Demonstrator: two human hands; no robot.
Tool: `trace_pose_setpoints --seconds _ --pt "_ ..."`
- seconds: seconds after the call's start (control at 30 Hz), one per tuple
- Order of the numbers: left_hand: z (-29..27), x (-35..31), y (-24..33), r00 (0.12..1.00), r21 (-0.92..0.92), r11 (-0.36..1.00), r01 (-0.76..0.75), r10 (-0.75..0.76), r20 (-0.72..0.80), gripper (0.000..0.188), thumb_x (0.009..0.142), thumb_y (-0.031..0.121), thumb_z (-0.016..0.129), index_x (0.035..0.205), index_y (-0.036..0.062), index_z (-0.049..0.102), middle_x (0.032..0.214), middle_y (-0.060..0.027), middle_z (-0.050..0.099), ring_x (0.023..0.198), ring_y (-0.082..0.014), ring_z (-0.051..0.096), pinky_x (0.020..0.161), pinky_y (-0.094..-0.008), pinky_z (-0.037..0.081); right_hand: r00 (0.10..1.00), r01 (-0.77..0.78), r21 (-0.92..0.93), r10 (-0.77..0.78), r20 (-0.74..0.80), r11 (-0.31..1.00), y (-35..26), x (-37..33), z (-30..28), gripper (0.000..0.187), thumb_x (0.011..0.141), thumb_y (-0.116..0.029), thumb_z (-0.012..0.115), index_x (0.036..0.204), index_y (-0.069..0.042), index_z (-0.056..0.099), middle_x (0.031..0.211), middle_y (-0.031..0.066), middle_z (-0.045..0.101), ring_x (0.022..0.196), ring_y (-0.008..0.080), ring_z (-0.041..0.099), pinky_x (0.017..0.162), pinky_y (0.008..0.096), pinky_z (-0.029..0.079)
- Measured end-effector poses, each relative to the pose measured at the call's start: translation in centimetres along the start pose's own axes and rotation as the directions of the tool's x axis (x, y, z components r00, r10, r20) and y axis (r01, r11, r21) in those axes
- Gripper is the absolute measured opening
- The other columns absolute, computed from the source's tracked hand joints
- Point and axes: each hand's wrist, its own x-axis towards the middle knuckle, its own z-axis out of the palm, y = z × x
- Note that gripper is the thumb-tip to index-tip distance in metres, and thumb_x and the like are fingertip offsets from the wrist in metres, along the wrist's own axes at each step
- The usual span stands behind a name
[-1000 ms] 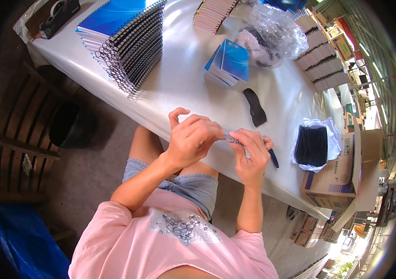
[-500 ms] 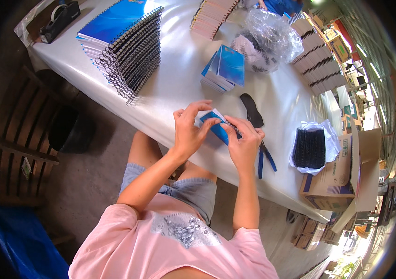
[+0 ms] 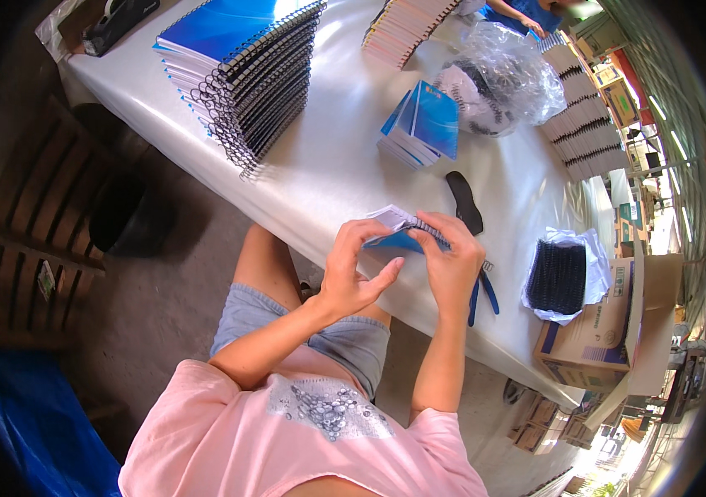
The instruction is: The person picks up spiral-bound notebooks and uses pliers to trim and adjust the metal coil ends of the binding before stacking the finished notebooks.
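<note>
A small blue-covered notebook (image 3: 403, 241) is raised at the table's near edge, its white pages fanned up. My right hand (image 3: 452, 257) pinches its spine edge, where a dark spiral coil (image 3: 431, 231) runs along the holes. A loose curl of coil shows beside that hand. My left hand (image 3: 359, 269) has its fingertips against the notebook's left side, with the thumb spread away from them. Blue-handled pliers (image 3: 484, 296) lie just right of my right hand. Beyond it rests a long black object (image 3: 464, 202), narrow in the middle.
A stack of small blue notebooks (image 3: 432, 124) stands ahead, with a tall pile of large spiral-bound notebooks (image 3: 262, 91) at left. Black coils (image 3: 558, 276) lie on paper by a cardboard box (image 3: 589, 344). Clear plastic bags (image 3: 506, 79) and another person's hand (image 3: 533, 27) are at the back.
The notebook has gone from lying closed to having its pages lifted and fanned. My left thumb has come off the cover. The whole view has shifted slightly.
</note>
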Motion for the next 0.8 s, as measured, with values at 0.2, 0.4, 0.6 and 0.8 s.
trace_pose_setpoints --seconds 0.2,0.4,0.6,0.8 --pt "-0.8 0.4 0.7 0.976 -0.253 0.950 0.181 -0.141 0.168 0.044 0.075 0.015 0.068 0.115 0.0042 0.053 0.112 -0.0125 0.052 0.093 -0.0205 0.052 0.075 -0.0300 0.041 1.000 -0.031 0.048 0.031 -0.005 0.998 -0.3 -0.3 -0.4 0.021 0.067 -0.002 0.074 0.088 -0.002 0.069 0.088 0.0108 0.067 0.077 0.0228 0.064 0.067 0.0308 0.050" --pt "-0.8 0.0 1.1 0.994 0.089 0.990 -0.112 0.110 0.019 0.045 0.075 0.014 0.068 0.117 0.0056 0.052 0.117 -0.0156 0.047 0.096 -0.0216 0.050 0.077 -0.0319 0.042 1.000 -0.002 0.030 0.002 0.009 1.000 -0.2 -0.6 -0.5 0.020 0.067 -0.003 0.075 0.086 -0.002 0.069 0.087 0.0105 0.066 0.076 0.0217 0.063 0.065 0.0304 0.049" --pt "-0.4 -1.0 1.5 0.996 -0.131 0.990 0.061 -0.053 0.068 0.056 0.076 0.012 0.067 0.127 0.0063 0.045 0.116 -0.0144 0.047 0.093 -0.0211 0.050 0.077 -0.0322 0.043 1.000 0.003 0.027 -0.003 0.004 1.000 -0.2 -0.6 -0.4 0.021 0.067 -0.004 0.076 0.087 -0.002 0.068 0.087 0.0103 0.066 0.075 0.0219 0.063 0.065 0.0303 0.049" --pt "-0.7 -0.3 1.9 0.989 -0.020 0.991 0.131 -0.130 0.075 0.056 0.076 0.013 0.068 0.127 0.0061 0.046 0.116 -0.0120 0.047 0.094 -0.0204 0.049 0.075 -0.0316 0.042 0.998 -0.063 0.064 0.062 0.023 0.996 -0.3 -0.5 -0.6 0.022 0.066 0.001 0.075 0.086 0.002 0.067 0.086 0.0109 0.066 0.078 0.0196 0.062 0.070 0.0284 0.048"
